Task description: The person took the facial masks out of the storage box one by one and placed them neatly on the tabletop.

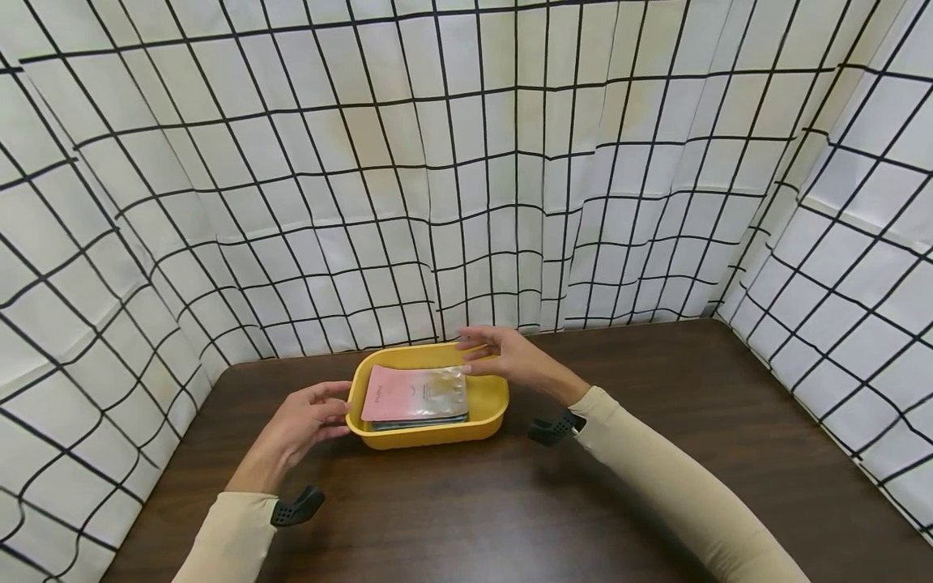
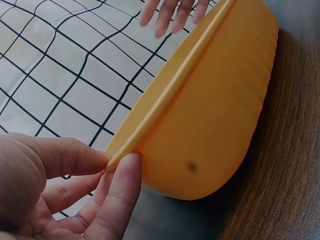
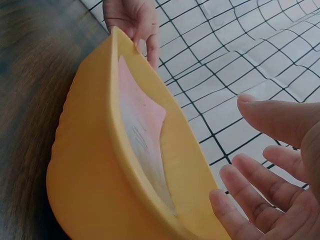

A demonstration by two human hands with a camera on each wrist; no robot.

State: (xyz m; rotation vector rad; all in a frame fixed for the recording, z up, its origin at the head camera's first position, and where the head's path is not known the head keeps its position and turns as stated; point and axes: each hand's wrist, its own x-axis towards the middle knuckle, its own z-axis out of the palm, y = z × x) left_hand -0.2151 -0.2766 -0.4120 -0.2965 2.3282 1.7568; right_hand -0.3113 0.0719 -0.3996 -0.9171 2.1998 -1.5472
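Observation:
A yellow plastic basket (image 1: 437, 439) with rounded ends stands on the table. In it, toward the left, lies a pink and silver sachet (image 1: 404, 393) with small printing, on top of a darker packet (image 1: 419, 423) whose edge peeks out. My left hand (image 1: 302, 421) pinches the rim at the left end; the left wrist view has thumb and finger (image 2: 127, 185) on either side of it. Over the right back part hovers my right hand (image 1: 513, 360), fingers spread and holding nothing. In the right wrist view its fingers (image 3: 250, 195) are loosely extended beside the rim.
The dark brown wooden table (image 1: 466, 510) extends in front of the basket and to both sides. Behind it and at the sides hangs a white curtain (image 1: 481, 186) with a black grid. Each wrist wears a black band (image 1: 297, 508).

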